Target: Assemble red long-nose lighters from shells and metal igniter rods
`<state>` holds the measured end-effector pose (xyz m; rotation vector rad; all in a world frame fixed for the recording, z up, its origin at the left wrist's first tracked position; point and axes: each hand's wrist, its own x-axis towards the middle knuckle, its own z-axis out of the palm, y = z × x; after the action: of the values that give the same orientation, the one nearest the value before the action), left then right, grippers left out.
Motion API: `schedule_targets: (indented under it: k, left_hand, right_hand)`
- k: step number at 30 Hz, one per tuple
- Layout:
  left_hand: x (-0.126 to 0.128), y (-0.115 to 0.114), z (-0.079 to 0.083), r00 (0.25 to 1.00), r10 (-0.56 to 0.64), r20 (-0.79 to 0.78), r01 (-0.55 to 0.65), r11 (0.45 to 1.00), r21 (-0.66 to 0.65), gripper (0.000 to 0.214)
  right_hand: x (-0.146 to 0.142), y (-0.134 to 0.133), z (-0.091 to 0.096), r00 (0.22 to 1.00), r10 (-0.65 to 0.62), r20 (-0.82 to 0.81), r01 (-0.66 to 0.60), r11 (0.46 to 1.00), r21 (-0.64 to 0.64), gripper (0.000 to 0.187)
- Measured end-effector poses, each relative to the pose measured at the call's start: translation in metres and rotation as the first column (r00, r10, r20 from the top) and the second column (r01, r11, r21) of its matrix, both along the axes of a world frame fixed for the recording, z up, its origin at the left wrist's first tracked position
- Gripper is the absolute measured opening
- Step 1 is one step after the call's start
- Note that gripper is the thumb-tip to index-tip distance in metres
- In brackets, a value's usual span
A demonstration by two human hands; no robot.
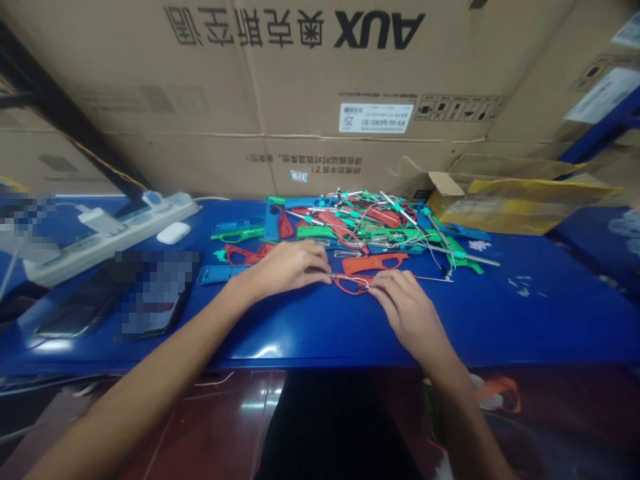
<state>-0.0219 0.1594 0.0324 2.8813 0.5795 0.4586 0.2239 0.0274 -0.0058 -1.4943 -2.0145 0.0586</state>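
Note:
My left hand (287, 267) and my right hand (407, 307) meet over a red plastic seal tag (353, 283) with a thin wire that lies on the blue table (500, 320). The fingers of both hands are pinched on it, the left at its left end and the right at its right end. Just behind lies another red tag (375, 262), and further back a heap of red, green and blue tags with metal wires (370, 223). How the wire runs under my fingers is hidden.
A white power strip (115, 230) and a white earbud case (173, 232) sit at the back left. A dark phone (75, 310) lies at the left front. An open cardboard box with a yellow bag (520, 200) stands at the right. Large cartons (320, 87) wall off the back.

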Motion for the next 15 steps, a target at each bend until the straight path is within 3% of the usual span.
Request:
schedule_targets:
  k: [7, 15]
  left_hand:
    - [0.003, -0.0012, -0.0023, 0.998, 0.059, -0.016, -0.06, 0.997, -0.058, 0.02]
    - [0.0045, -0.0023, -0.0049, 0.998, 0.049, 0.028, -0.044, 0.986, -0.159, 0.022]
  right_hand:
    - [-0.0006, -0.0001, -0.0013, 1.0, -0.021, -0.008, 0.02, 1.0, -0.016, 0.022]
    - [0.0003, 0.0006, -0.0016, 0.999, -0.018, -0.032, 0.017, 1.0, -0.024, 0.022]
